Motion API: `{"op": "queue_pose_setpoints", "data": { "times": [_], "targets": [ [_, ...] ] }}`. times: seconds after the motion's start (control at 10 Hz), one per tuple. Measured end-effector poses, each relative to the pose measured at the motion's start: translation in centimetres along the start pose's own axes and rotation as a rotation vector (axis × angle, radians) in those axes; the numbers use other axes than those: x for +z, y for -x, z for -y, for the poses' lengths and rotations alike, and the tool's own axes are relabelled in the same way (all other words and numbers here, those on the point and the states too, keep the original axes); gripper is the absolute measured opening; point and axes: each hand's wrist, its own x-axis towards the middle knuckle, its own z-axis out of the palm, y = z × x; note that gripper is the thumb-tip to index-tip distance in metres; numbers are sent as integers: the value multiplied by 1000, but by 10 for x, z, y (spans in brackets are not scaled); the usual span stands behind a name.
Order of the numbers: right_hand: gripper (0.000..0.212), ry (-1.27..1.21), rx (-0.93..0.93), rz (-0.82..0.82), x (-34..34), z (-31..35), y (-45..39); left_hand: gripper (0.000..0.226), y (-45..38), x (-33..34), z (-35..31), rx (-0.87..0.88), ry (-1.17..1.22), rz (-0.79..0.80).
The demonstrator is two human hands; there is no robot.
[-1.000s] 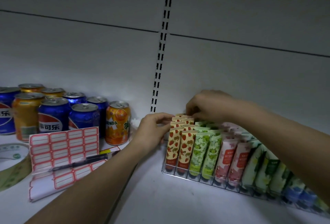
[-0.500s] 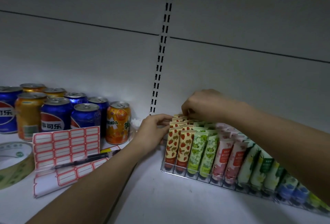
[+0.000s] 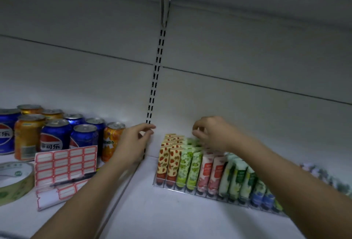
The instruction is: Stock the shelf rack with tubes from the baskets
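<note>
We are reaching both arms onto a white shelf [image 3: 171, 217]. Our left hand [image 3: 133, 141] is hovering left of the rack [image 3: 190, 191], clear of the tubes [image 3: 182, 162], its fingers loosely bent with thumb and forefinger close together by the slotted upright [image 3: 155, 86]; its grip is holding nothing we can make out. Our right hand [image 3: 211, 132] is hanging over the back rows of tubes with fingers curled down; motion blur is hiding the fingertips, so we cannot tell whether that grip is clamped on a tube.

The tubes are standing upright in the clear rack, in rows running back toward the wall: strawberry ones at the left, then green, pink, pale green and blue; our right forearm is covering those farther right.

Left of the upright, cans [image 3: 55, 136] are standing in a cluster. In front of them are lying label sheets [image 3: 64, 162], with a pen [image 3: 74, 178] across them and a tape roll [image 3: 13, 179] beside.
</note>
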Motion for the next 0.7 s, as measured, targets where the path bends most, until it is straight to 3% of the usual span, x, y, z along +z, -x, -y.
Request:
{"op": "queue_pose_setpoints", "data": {
  "times": [0.1, 0.2, 0.4, 0.7],
  "targets": [
    [27, -24, 103, -39, -2, -10, 33, 22, 6, -21, -21, 87, -96, -140],
    [30, -27, 200, -48, -7, -19, 63, 22, 25, -31, -43, 127, -249, -100],
    [33, -133, 345, -28, -18, -25, 111, 25, 77, -2, -91, 105, -426, 216],
    [48, -243, 379, -49, -9, -9, 177, 53, 153, 72, -138, 63, -619, 452]
  ]
}}
